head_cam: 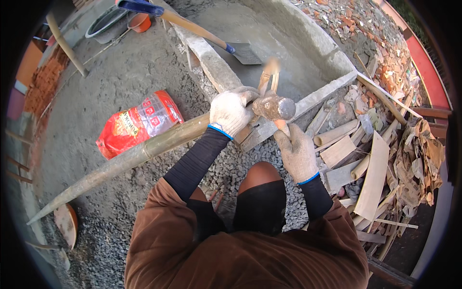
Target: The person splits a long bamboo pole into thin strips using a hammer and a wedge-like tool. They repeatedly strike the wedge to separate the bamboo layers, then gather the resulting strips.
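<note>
My left hand (232, 108), in a pale knit work glove, is closed around the upper end of a long bamboo pole (155, 146). The pole slants down to the far left. Just past that hand, split bamboo pieces (265, 79) stick up with a blurred tip; whether they belong to the pole is hidden. In my right hand (297, 155), gloved alike, is the short handle of a club hammer (278, 108). Its worn, mortar-stained head is beside my left fingers, over the corner of a concrete basin (310, 103).
A shovel (247, 54) leans across the basin wall. Left lie a red plastic bag (124, 132), an orange bucket (139, 23) and a dark tub (108, 27). Grey gravel (227, 162) surrounds my knees. Bamboo offcuts (337, 132) and torn paper sacks (411, 162) pile up right; broken brick (382, 54) lies beyond.
</note>
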Demonstrator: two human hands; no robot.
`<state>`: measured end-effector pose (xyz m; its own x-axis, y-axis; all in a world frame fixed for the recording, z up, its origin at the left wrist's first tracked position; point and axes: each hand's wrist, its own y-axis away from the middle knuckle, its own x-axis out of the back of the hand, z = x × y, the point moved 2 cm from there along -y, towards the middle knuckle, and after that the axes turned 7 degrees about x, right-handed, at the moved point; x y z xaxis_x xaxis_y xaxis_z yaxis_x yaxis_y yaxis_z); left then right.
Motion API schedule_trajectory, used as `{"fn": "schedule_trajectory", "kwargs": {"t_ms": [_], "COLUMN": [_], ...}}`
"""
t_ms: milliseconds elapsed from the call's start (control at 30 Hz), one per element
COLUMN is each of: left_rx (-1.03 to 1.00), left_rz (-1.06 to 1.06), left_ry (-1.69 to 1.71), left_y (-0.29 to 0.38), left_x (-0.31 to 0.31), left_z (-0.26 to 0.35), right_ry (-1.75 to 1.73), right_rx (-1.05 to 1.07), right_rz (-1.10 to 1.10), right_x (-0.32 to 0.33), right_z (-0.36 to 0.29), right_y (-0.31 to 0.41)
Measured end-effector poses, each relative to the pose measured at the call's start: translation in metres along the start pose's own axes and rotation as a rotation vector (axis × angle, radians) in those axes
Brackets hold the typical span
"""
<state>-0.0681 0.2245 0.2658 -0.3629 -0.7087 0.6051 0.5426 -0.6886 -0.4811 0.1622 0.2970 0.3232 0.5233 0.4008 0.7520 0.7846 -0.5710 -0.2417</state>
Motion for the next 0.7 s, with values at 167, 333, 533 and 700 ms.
{"fn": "schedule_trajectory", "kwargs": {"t_ms": [167,333,533,700], "left_rx": [0.011,0.069,0.033,0.035], "left_rz": [-0.013,-0.045,-0.020,-0.043], "left_ry": [0.007,0.052,0.035,0.097], "left_y": [0.000,0.001,0.003,0.001], "left_x": [0.003,0.008,0.001,0.001], "left_z": [-0.001,0.002,-0.004,-0.007], "right_ry": [-0.036,0.001,0.008,-0.076], "right_rx": [0.022,-0.011,-0.045,-0.088], "right_rz": [0.074,0.025,-0.034,0.050], "right_x": [0.005,0.010,0.020,0.034], "right_z": [-0.007,-0.021,-0.014,-0.025], "right_y": [-0.001,-0.016,-0.017,-0.028]}}
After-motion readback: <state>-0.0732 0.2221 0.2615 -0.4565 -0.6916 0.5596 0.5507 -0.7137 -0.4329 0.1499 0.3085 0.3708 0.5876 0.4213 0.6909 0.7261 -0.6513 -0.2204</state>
